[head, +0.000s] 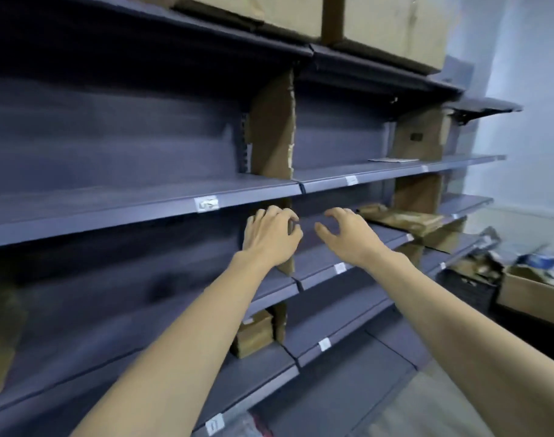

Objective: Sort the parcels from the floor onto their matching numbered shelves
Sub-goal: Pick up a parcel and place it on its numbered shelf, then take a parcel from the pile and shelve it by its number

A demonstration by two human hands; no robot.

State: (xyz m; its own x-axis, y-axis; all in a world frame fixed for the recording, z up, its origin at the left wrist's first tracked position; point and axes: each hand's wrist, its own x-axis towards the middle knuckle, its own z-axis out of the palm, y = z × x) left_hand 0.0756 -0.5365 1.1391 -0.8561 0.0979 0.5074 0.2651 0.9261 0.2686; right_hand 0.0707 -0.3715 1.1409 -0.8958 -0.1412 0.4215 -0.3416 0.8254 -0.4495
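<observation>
- The left hand (pixel 271 236) is seen at the centre of the frame, fingers loosely curled with nothing held; its fingertips lie by the edge of a cardboard divider (pixel 287 266), and contact cannot be told
- The right hand (pixel 348 233) is held just beside it, a little to the right, fingers spread and half bent, nothing gripped, raised in front of the grey shelving (pixel 143 212)
- A brown parcel (pixel 401 218) is seen lying flat on a shelf right of centre, just beyond the right hand and apart from it
- A smaller brown parcel (pixel 253 334) is seen on a lower shelf below the left forearm, next to another cardboard divider
- White labels (pixel 207 204) are fixed along the shelf edges; their numbers are too blurred to be read
- At the right edge of the frame, an open cardboard box (pixel 531 291) is seen on the floor with mixed items in it, too blurred to be told apart
- Large cardboard boxes (pixel 392 23) are stacked on the top shelf, at the upper middle of the frame
</observation>
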